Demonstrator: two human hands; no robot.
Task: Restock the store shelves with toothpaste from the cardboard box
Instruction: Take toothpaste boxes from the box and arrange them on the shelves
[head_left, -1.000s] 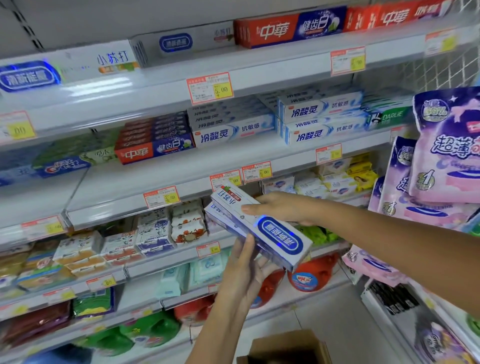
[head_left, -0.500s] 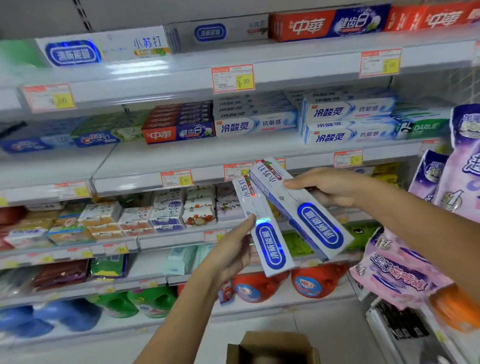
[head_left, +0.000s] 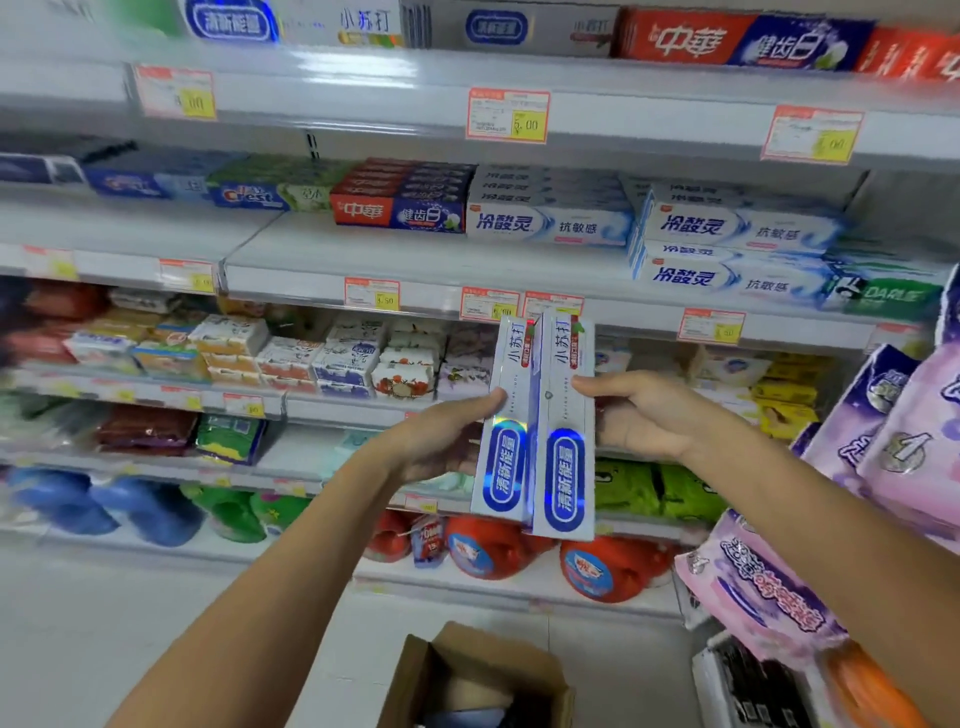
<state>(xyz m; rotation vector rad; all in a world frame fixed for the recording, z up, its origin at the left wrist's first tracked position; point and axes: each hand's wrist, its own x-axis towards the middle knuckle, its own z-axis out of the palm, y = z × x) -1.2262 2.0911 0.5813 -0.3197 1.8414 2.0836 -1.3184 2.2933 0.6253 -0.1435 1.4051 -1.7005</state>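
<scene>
Two white-and-blue toothpaste boxes stand upright side by side in front of the shelves. My left hand (head_left: 441, 441) grips the left box (head_left: 506, 421) from behind, thumb on its left edge. My right hand (head_left: 644, 415) holds the right box (head_left: 563, 431), thumb on its right edge. The two boxes touch along their long sides. An open cardboard box (head_left: 483, 675) sits on the floor below, with something inside that I cannot make out. Matching white-and-blue boxes (head_left: 291, 23) lie on the top shelf (head_left: 363, 78).
The second shelf (head_left: 426, 260) holds rows of red, white and green toothpaste boxes (head_left: 550, 223). Soap packs (head_left: 343, 358) fill the shelf below, detergent bottles (head_left: 608, 566) the lowest. Purple pad packs (head_left: 883, 431) hang at the right. Pale floor (head_left: 104, 623) lies at left.
Both boxes have swung from slanted to upright and come together side by side. My hands have drawn closer together, and the view has shifted right and down along the shelves.
</scene>
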